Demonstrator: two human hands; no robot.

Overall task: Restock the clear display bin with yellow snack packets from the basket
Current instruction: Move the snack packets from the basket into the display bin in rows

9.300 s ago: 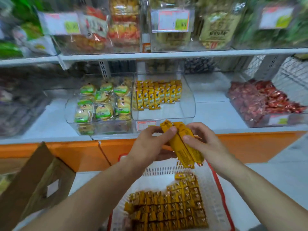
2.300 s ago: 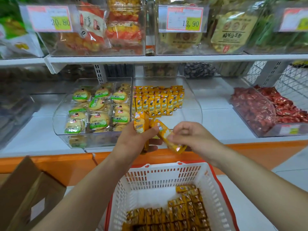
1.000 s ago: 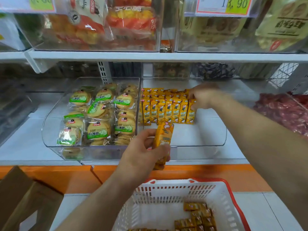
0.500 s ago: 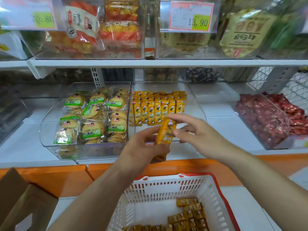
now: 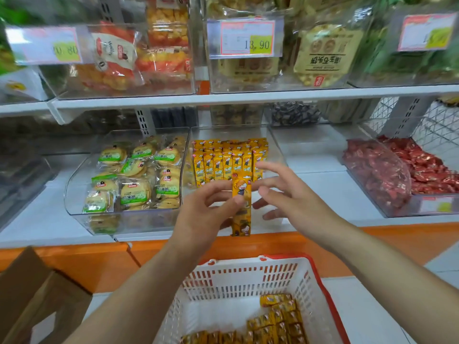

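My left hand pinches one yellow snack packet upright in front of the clear display bin. Just right of the packet hovers my right hand, fingers spread and holding nothing. Inside the bin, rows of yellow packets stand upright against the back. Below, the white basket with a red rim holds several more yellow packets at its near right.
A clear bin of green-labelled biscuit packs stands to the left, a bin of red sweets to the right. An upper shelf with price tags overhangs. A cardboard box sits at the lower left. An orange shelf edge runs below.
My right hand came back from the bin's row to the packet in my left hand, then opened beside it. The packet now stands straighter.
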